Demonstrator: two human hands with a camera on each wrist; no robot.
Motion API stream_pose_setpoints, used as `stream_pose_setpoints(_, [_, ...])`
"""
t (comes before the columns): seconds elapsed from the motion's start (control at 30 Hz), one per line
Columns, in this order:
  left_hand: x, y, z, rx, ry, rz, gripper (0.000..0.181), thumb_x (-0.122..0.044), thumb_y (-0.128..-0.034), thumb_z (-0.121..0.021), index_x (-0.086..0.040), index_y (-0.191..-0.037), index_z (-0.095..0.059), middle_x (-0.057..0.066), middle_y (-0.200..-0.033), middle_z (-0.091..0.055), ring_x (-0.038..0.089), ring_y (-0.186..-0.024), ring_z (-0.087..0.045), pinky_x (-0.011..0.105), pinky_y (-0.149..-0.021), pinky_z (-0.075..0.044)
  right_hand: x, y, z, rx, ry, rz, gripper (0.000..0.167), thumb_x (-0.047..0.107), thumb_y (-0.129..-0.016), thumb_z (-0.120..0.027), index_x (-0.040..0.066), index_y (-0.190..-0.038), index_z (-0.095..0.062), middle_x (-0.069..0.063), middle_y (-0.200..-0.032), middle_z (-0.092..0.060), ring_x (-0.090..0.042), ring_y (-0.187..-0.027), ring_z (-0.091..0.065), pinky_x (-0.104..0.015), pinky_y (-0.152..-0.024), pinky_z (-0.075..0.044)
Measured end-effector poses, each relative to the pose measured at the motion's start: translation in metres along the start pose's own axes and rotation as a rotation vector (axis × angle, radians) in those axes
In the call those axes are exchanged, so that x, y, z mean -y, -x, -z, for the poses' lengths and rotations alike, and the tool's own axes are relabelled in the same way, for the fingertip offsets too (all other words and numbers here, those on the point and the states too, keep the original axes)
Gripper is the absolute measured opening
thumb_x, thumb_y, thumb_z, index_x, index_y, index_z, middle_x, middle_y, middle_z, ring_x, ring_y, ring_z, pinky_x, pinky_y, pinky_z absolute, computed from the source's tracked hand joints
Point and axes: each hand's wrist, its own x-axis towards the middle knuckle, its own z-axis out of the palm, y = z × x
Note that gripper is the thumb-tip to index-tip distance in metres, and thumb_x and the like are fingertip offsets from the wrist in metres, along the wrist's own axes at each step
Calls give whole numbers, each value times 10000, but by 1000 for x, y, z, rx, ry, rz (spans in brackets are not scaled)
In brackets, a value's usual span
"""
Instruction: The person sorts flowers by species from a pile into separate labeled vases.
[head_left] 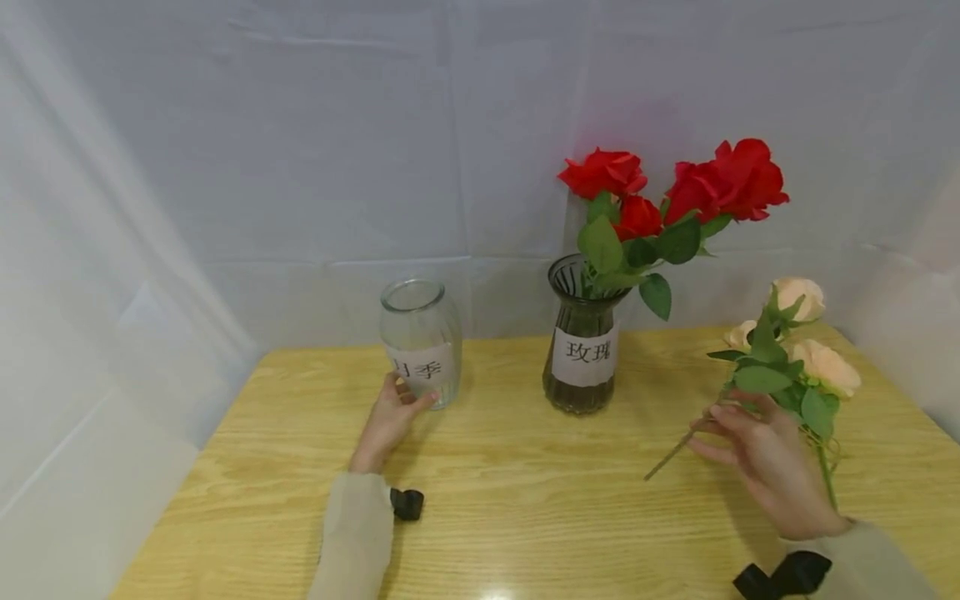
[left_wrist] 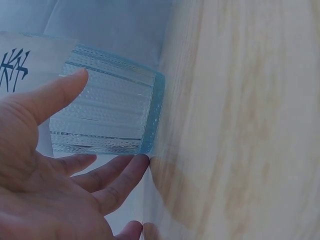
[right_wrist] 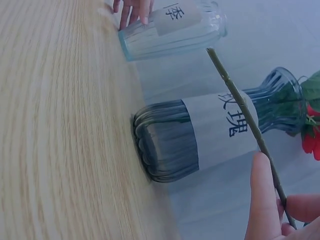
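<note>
A clear glass vase with a white paper label stands upright on the table at left of centre. My left hand is at its lower part, fingers fairly straight along one side and thumb across the front. In the left wrist view, the fingertips meet the edge of the vase base. Over the right side of the table, my right hand pinches the thin stem of a peach rose. The stem's cut end points left and toward me. Leaves partly hide how the peach blooms join their stems.
A dark ribbed glass vase, also labelled, holds several red roses leaning right. Another peach bloom and a green stem are beside the right hand. A white cloth hangs behind the wooden table.
</note>
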Motion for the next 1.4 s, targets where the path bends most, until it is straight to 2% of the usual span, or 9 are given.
stream_pose_setpoints(0.17, [0, 0, 0, -1, 6, -10, 771, -163, -989, -664, 90, -1535, -182, 381, -1481, -359, 514, -1333, -428, 601, -1063, -402, 1, 0, -9, -26, -2, -13, 235, 44, -1033, -574, 103, -1194, -412, 25, -976, -612, -122, -895, -673, -354, -807, -600])
stream_pose_setpoints(0.37, [1, 0, -1, 1, 19, -29, 742, -147, -990, -659, 101, -1519, -202, 399, -1466, -368, 526, -1334, -425, 605, -1069, -396, 0, -1, -21, -57, -33, 29, 155, -20, -1003, -597, 113, -1057, -536, 10, -911, -631, -147, -858, -688, -369, -777, -608])
stream_pose_setpoints(0.53, [0, 0, -1, 1, 24, -29, 748, -146, -988, -660, 96, -1524, -197, 399, -1462, -372, 527, -1333, -427, 605, -1070, -395, -3, -3, -35, -66, -62, 55, 149, -13, -1004, -598, 108, -1012, -513, 17, -895, -582, -148, -846, -679, -370, -781, -607])
stream_pose_setpoints(0.63, [0, 0, -1, 4, 24, -31, 754, -155, -990, -660, 97, -1525, -192, 400, -1456, -376, 529, -1330, -429, 606, -1067, -398, -8, -4, -48, -65, -100, 83, 186, -35, -1010, -571, 122, -1059, -484, 19, -869, -543, -149, -838, -676, -382, -788, -606])
stream_pose_setpoints(0.77, [-1, 1, -1, 7, 28, -25, 757, -163, -992, -660, 94, -1528, -190, 399, -1464, -370, 528, -1338, -420, 606, -1073, -392, -15, -3, -64, -58, -131, 126, 349, -89, -1010, -522, 193, -1197, -436, 21, -795, -494, -149, -842, -663, -405, -812, -601])
stream_pose_setpoints(0.93, [-2, 3, 0, 3, 21, -20, 746, -166, -993, -659, 96, -1522, -204, 405, -1466, -367, 533, -1341, -414, 611, -1072, -390, -21, -4, -82, -108, -173, 150, 254, -121, -1004, -496, 133, -999, -483, 6, -780, -499, -161, -847, -651, -446, -838, -591])
stream_pose_setpoints(1.03, [-3, 4, -1, -2, 21, -24, 741, -166, -990, -664, 98, -1517, -215, 406, -1457, -377, 534, -1336, -421, 612, -1068, -394, -24, -4, -91, -136, -223, 126, 243, -96, -1015, -500, 112, -896, -462, 1, -832, -518, -164, -856, -649, -449, -855, -586])
stream_pose_setpoints(1.2, [-2, 3, -1, -2, 31, -33, 743, -161, -989, -666, 101, -1517, -213, 405, -1448, -389, 532, -1327, -430, 615, -1061, -398, -29, -2, -104, -124, -313, 64, 256, -63, -1041, -463, 119, -874, -394, 18, -843, -495, -137, -871, -642, -442, -920, -560])
stream_pose_setpoints(1.4, [-1, 3, -2, -3, 35, -36, 739, -165, -993, -662, 100, -1517, -212, 402, -1449, -391, 530, -1330, -426, 616, -1064, -394, -30, -3, -124, -146, -322, 104, 235, -65, -1038, -472, 123, -911, -411, 21, -874, -522, -157, -900, -624, -454, -921, -560])
